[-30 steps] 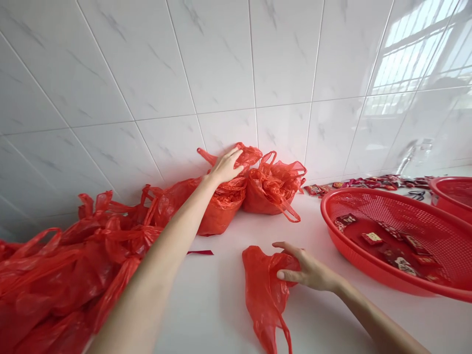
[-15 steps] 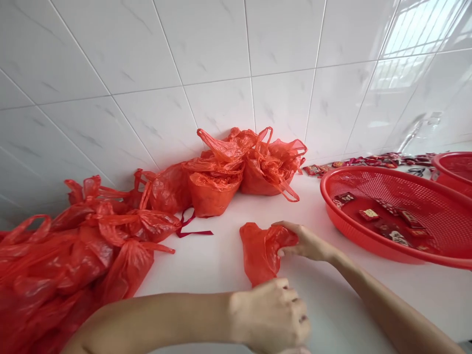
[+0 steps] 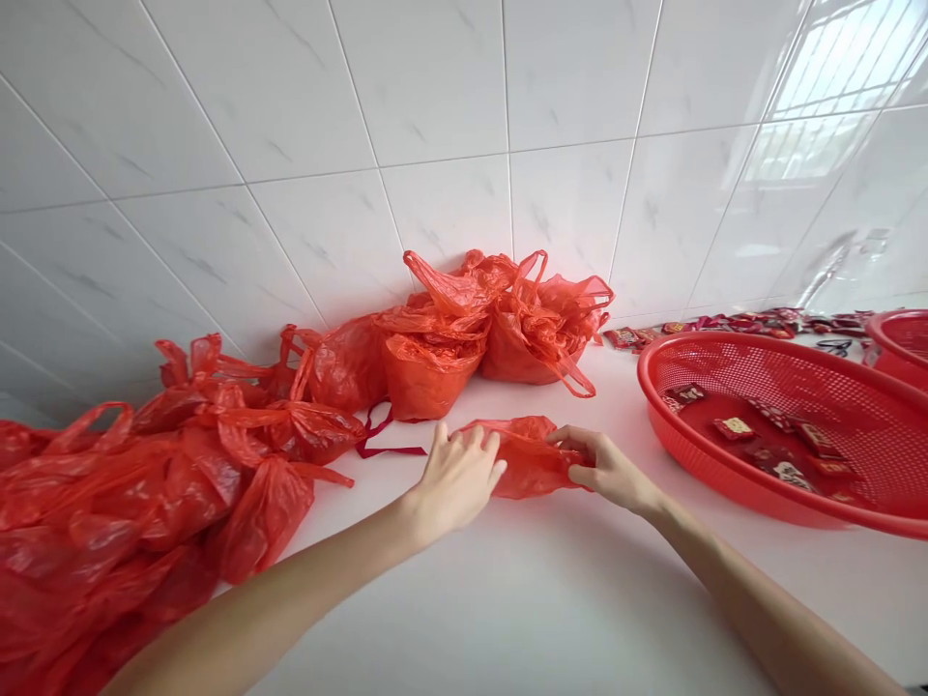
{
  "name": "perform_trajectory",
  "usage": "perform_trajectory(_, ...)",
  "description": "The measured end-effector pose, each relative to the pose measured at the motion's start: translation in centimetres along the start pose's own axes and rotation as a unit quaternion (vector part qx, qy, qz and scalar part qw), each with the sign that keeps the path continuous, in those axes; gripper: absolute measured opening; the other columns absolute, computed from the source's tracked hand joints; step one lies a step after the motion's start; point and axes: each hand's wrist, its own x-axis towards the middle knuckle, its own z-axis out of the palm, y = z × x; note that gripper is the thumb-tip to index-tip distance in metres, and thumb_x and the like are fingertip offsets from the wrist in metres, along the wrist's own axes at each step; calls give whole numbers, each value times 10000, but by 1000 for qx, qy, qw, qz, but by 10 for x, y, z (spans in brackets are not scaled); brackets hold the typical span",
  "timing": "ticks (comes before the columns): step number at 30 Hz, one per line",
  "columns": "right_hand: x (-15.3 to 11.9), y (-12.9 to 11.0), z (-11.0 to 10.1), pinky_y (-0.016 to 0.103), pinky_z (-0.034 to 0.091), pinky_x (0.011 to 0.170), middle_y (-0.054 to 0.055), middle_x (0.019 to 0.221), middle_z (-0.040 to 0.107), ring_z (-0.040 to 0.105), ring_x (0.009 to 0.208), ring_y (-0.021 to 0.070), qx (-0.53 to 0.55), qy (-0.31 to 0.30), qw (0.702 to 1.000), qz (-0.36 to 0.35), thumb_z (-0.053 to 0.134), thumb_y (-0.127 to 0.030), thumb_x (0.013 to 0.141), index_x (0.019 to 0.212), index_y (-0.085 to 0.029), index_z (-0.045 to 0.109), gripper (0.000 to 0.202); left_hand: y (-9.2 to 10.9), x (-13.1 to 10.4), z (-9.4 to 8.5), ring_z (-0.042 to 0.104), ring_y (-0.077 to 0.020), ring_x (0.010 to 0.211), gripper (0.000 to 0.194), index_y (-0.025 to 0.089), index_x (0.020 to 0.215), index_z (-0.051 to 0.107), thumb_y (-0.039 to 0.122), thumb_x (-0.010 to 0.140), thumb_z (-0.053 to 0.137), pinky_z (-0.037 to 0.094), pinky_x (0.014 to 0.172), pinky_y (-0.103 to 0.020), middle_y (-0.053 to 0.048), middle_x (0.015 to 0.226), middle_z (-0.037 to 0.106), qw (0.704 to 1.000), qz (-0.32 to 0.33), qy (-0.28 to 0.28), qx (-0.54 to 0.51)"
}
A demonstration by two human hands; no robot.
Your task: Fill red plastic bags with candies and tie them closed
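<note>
A thin red plastic bag stretches between my two hands over the white table, its mouth partly spread. My left hand grips the bag's left side, the fingertips partly hidden behind the plastic. At the other side, my right hand pinches the bag's edge between thumb and fingers. Just behind lie a stack of red bags and a second stack with loops sticking up. A dark red ribbon rests on the table to the left of my left hand.
Many tied red bags pile up on the left. A red mesh basket on the right holds several small wrapped packets. Behind it, more packets line the tiled wall, and another red basket stands at the far right.
My left hand has moved up and left from the bottom of the view onto the bag's left side. The bag, hanging from my right hand before, is now spread sideways between both hands.
</note>
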Motion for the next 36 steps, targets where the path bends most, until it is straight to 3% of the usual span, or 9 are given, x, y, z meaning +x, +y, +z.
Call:
perform_trajectory(3, 0, -1, 1, 232, 368, 532, -35, 749, 572, 419, 576, 84, 1, -2, 1000, 0, 608, -182, 664, 999, -182, 603, 335, -4, 9, 3, 667, -308, 932, 307, 121, 1075, 675, 219, 1016, 390, 403, 914, -490, -160, 994, 716, 999, -48, 22, -9)
perform_trajectory(9, -2, -3, -1, 225, 391, 539, -20, 774, 616, 485, 609, 103, 32, 5, 999, 6, 690, -268, 714, 1028, -185, 628, 330, 6, 22, 19, 605, -294, 972, 270, 157, 869, 701, 127, 957, 448, 375, 941, -512, -132, 922, 743, 993, 18, 98, -70)
perform_trajectory(13, -4, -6, -2, 236, 467, 564, 1, 851, 667, 575, 641, 120, 98, -6, 995, 16, 735, -367, 759, 1041, -185, 640, 348, 11, 27, 26, 604, -275, 1054, 257, 206, 886, 728, 142, 955, 488, 245, 1143, -620, -60, 911, 766, 981, 68, 119, -136)
perform_trajectory(20, -2, -3, -5, 251, 513, 602, 4, 857, 691, 640, 657, 131, 181, -11, 983, 39, 843, -450, 711, 990, -190, 620, 442, 12, 38, 38, 513, -346, 1323, 428, 220, 806, 801, 312, 1020, 442, 74, 1209, -740, -109, 1324, 677, 982, 86, 82, -146)
perform_trajectory(23, -2, -5, -9, 239, 465, 552, -9, 812, 675, 598, 599, 118, 147, -1, 989, 35, 820, -453, 712, 1049, -197, 589, 482, 9, 42, 40, 495, -362, 1361, 510, 213, 734, 803, 365, 1035, 420, 60, 1214, -741, -134, 1335, 667, 985, 57, 88, -137)
perform_trajectory(27, -5, -11, -15, 242, 413, 540, -63, 663, 584, 510, 542, 117, -24, 35, 999, -12, 690, -311, 762, 1280, -214, 515, 555, -5, 38, 30, 466, -401, 1387, 336, 207, 731, 797, 406, 926, 610, 47, 1216, -735, -143, 1174, 719, 991, 47, 82, -94)
perform_trajectory(29, -6, -9, -17, 251, 381, 538, -66, 619, 545, 482, 527, 130, -199, 119, 973, -12, 599, -176, 738, 1346, -211, 504, 617, -12, 31, 20, 483, -427, 1364, 216, 196, 717, 783, 371, 822, 711, 55, 1206, -744, -146, 1112, 725, 996, 36, 55, -60)
perform_trajectory(32, -5, -2, -21, 275, 327, 525, -26, 607, 567, 508, 518, 171, -443, 237, 864, 38, 518, -73, 698, 1376, -183, 525, 687, -18, 17, 5, 533, -434, 1308, 94, 195, 668, 741, 257, 739, 736, 42, 1185, -764, -120, 1023, 733, 999, 23, 12, -35)
perform_trajectory(36, -4, 5, -26, 306, 415, 577, 81, 864, 696, 654, 702, 255, -524, 241, 817, 9, 541, -140, 770, 1416, -198, 509, 649, -19, 5, -10, 636, -376, 1140, 115, 200, 610, 659, 200, 713, 709, -12, 1180, -755, -55, 842, 699, 997, 27, -18, -71)
